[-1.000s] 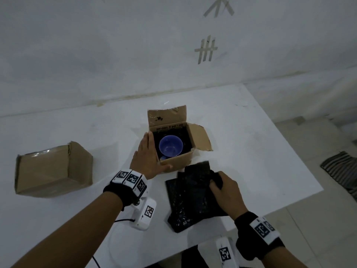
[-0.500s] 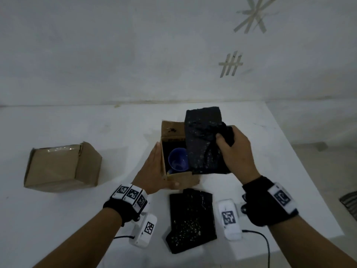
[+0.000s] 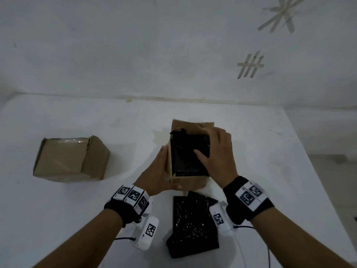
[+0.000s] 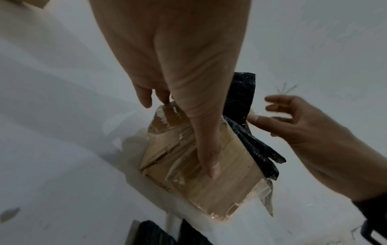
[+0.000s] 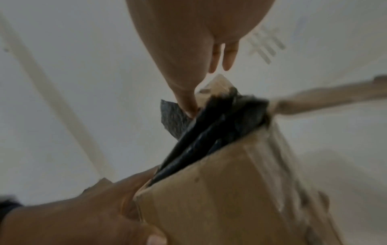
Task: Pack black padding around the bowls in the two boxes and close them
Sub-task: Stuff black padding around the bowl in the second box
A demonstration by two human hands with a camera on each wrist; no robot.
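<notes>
The open cardboard box (image 3: 190, 183) stands mid-table with a sheet of black padding (image 3: 188, 159) lying over its opening; the bowl under it is hidden. My right hand (image 3: 217, 151) lies on the padding with fingers spread and the thumb pressing its surface. My left hand (image 3: 155, 172) steadies the box, fingers flat along the left wall and thumb across the front wall. The left wrist view shows that thumb straight down the taped box (image 4: 220, 182), with padding (image 4: 240, 99) sticking out above. The second box (image 3: 71, 159) sits closed at the left.
More black padding (image 3: 193, 225) lies on the white table (image 3: 270, 171) just in front of the open box, between my wrists. A white wall runs along the table's far edge. The table's right edge drops to the floor.
My right hand lifted a padding sheet off the pile, carried it over the box and laid it on the bowl; it now presses it flat. The left hand stayed on the box.
</notes>
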